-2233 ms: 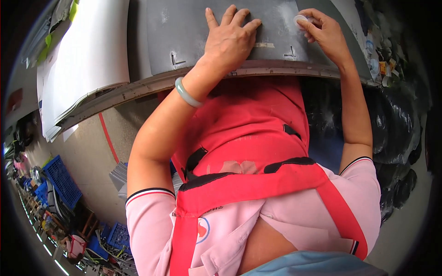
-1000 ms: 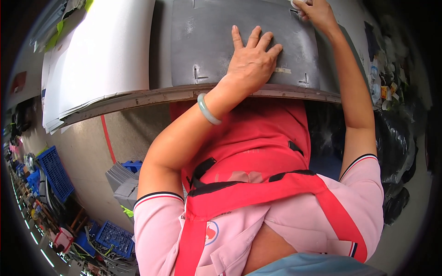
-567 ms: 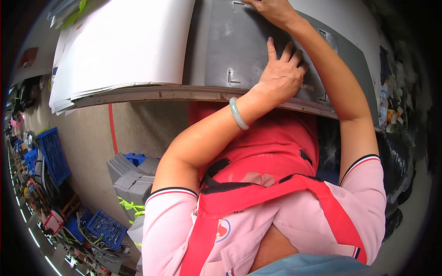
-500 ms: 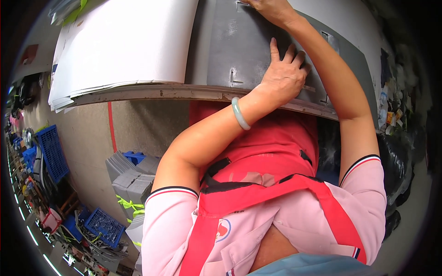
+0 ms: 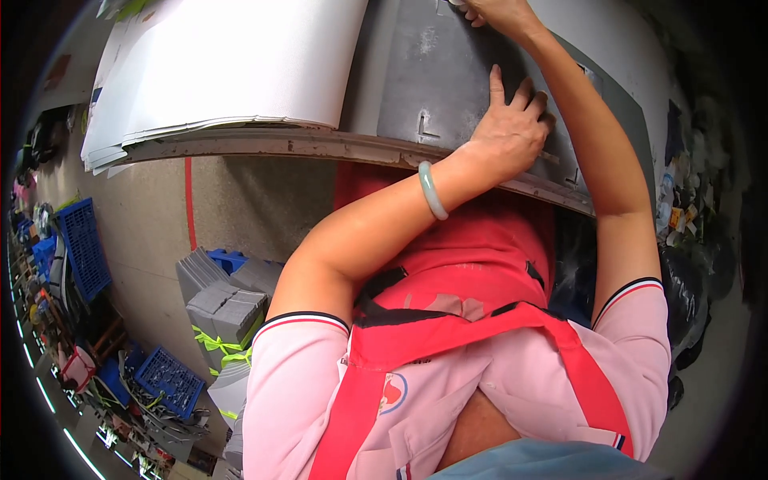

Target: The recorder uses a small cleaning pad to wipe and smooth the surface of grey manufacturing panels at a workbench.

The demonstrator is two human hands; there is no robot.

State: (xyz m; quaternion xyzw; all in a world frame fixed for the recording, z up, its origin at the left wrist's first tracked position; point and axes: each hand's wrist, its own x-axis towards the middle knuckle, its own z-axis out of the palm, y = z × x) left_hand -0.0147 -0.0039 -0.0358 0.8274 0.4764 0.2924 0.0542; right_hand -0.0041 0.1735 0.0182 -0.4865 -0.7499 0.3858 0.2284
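Note:
A dark grey sheet (image 5: 408,88) with L-shaped corner marks cut or printed on it lies on the worktable. My left hand (image 5: 512,132), a pale green bangle on its wrist, presses on this sheet with fingers spread and nothing held. Farther off, at the top edge of the view, my right hand (image 5: 498,14) is over the sheet beside a far corner mark. Its fingers are curled around something small and pale that I cannot make out. Left of the grey sheet rests a stack of large white sheets (image 5: 232,64).
The worktable's front edge (image 5: 240,146) runs just before my body. Bundled grey pieces (image 5: 228,308) tied with yellow-green strips stand on the floor at left. Blue plastic crates (image 5: 84,248) are farther left. Black plastic bags (image 5: 684,296) lie at right.
The view has shifted slightly, so the table appears farther right. My right hand has moved a little right of the far corner mark. My left hand keeps its place on the sheet.

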